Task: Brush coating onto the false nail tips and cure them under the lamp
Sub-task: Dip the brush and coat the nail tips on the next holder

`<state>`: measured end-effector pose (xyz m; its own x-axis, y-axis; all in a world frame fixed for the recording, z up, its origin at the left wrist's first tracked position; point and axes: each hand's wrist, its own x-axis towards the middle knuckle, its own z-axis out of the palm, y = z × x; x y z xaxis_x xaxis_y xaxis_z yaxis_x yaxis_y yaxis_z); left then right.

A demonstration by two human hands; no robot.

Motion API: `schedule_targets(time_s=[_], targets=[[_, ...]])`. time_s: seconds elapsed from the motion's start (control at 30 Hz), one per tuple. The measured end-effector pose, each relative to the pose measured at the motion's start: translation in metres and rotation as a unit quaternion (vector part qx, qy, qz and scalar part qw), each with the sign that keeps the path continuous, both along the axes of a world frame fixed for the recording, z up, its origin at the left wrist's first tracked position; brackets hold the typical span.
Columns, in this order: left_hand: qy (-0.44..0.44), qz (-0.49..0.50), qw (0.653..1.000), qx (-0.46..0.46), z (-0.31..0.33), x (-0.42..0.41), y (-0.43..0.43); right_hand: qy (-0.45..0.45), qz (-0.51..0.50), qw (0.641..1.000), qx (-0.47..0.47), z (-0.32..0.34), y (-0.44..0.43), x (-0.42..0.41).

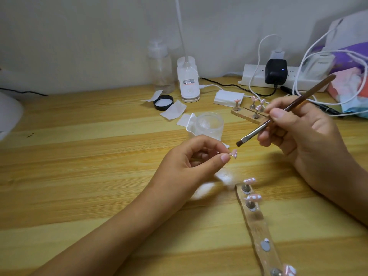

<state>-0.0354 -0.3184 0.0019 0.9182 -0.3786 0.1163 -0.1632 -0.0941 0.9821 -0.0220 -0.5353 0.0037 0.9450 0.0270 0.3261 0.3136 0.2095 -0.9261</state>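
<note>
Centre frame, the left hand (191, 158) pinches one pink nail tip (234, 153) between thumb and forefinger, apparently raised to meet the single brush (278, 116). Its bristles hover just beside the tip. The fingers of the right hand (298, 132) are clamped pen-style on the handle. Three tips stand on the clear strip (256, 222) at lower right and four on the wooden stand (247, 116) behind. One open jar (209, 124) sits on the counter (99, 156).

Items I cannot fully see:
- white rounded object (8, 112): blurred, cut by left edge
- clear holder strip (256, 222): cut by bottom edge
- desk lamp neck (180, 26): cut by top edge
- label (188, 82) on its base: print too small for me
</note>
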Motion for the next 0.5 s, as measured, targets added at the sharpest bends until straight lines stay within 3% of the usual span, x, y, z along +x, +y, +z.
schedule_targets(time_s=[0.27, 0.5], targets=[[0.030, -0.005, 0.999, -0.024, -0.0007, 0.0011, 0.0004, -0.002, 0.047, 0.999, -0.022, 0.0012, 0.0015, -0.0033], [0.032, -0.010, 0.999, -0.025, -0.0002, 0.0010, 0.0010, 0.013, -0.009, 1.000, -0.009, 0.0008, 0.0028, -0.0008]])
